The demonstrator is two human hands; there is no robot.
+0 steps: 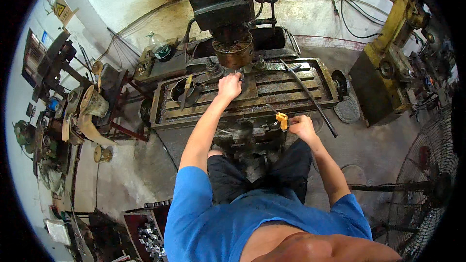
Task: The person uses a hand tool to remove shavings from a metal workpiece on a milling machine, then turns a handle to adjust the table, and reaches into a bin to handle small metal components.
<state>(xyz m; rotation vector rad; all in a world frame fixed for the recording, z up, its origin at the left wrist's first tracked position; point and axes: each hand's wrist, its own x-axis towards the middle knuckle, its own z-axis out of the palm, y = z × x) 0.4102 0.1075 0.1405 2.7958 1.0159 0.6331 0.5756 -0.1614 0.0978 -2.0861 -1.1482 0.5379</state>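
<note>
Below the cutter head (233, 51) of a milling machine, my left hand (230, 86) reaches onto the slotted machine table (286, 101). Its fingers are closed at the clamped area; whatever they hold is hidden beneath them. In front of the table's near edge, my right hand (302, 126) is closed around a yellow air blow gun (281, 121), whose thin nozzle points up and left toward the table. A cut-open round container (191, 98) with a brush (188, 83) in it stands left of my left hand. Metal chips lie scattered over the table.
A long dark bar (313, 99) lies slantwise across the table's right part and sticks out past its front edge. A large caged fan (417, 184) stands at right. A clear bottle (159, 46) sits behind left. Several small metal parts (151, 240) fill a box at lower left.
</note>
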